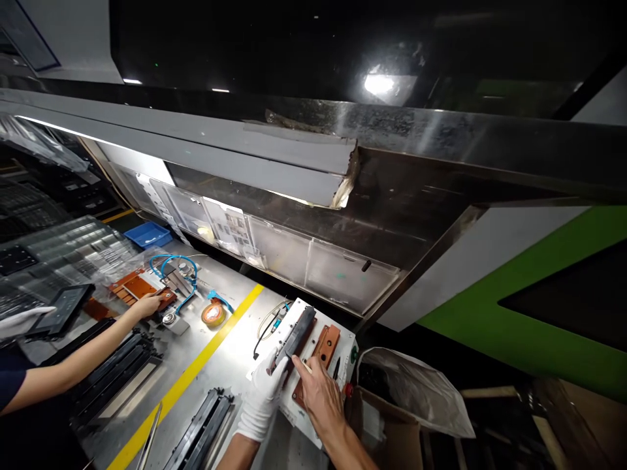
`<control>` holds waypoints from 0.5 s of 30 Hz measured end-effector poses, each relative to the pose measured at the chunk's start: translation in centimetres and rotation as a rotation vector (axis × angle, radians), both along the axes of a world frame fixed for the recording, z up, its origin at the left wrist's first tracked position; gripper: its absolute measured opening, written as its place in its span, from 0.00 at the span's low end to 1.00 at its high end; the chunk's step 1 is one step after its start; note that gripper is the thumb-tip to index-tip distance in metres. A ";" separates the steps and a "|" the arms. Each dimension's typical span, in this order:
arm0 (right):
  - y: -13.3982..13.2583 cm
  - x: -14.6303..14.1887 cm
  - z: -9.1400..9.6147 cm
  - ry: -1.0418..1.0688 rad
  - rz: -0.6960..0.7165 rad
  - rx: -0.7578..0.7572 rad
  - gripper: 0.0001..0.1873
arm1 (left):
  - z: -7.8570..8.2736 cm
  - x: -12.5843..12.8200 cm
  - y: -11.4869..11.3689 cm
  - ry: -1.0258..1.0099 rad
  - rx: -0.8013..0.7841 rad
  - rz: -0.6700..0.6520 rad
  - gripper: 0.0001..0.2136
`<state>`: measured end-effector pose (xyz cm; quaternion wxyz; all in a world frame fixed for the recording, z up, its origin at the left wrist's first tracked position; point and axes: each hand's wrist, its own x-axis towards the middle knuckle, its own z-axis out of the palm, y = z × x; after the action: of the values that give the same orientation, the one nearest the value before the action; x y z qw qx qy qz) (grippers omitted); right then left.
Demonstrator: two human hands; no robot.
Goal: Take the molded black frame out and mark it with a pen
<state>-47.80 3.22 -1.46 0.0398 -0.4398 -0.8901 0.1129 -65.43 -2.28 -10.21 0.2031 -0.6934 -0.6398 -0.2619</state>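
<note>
The steel workbench [230, 326] carries a white fixture plate [313, 326] with a long black strip [296, 336] lying slantwise on it. My gloved left hand [262, 398] grasps the strip's near end between thumb and fingers. My bare right hand [321, 395] rests just beside it, fingers [304, 365] pinching a thin pale stick.

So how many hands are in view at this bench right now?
4. The wearer's gloved left hand and bare right hand are at the white fixture. A co-worker's bare hand rests on the orange jig; their gloved hand holds a dark panel.
</note>
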 end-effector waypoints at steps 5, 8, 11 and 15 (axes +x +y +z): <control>0.0 -0.4 0.1 -0.020 -0.004 0.028 0.31 | 0.3 0.2 0.5 -0.085 -0.108 0.020 0.17; 0.3 -0.6 0.5 -0.028 -0.011 0.021 0.31 | -0.2 0.5 0.9 -0.094 -0.056 0.020 0.15; 0.5 -0.7 0.9 -0.033 -0.018 -0.007 0.30 | -0.6 0.7 1.2 -0.138 -0.003 0.008 0.16; 0.6 -0.9 1.1 -0.028 -0.018 -0.008 0.30 | -0.1 0.8 1.5 -0.162 -0.019 0.011 0.15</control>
<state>-48.69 3.80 -0.35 0.0265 -0.4495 -0.8861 0.1101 -64.63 -0.80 -10.35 0.1457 -0.6684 -0.6603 -0.3099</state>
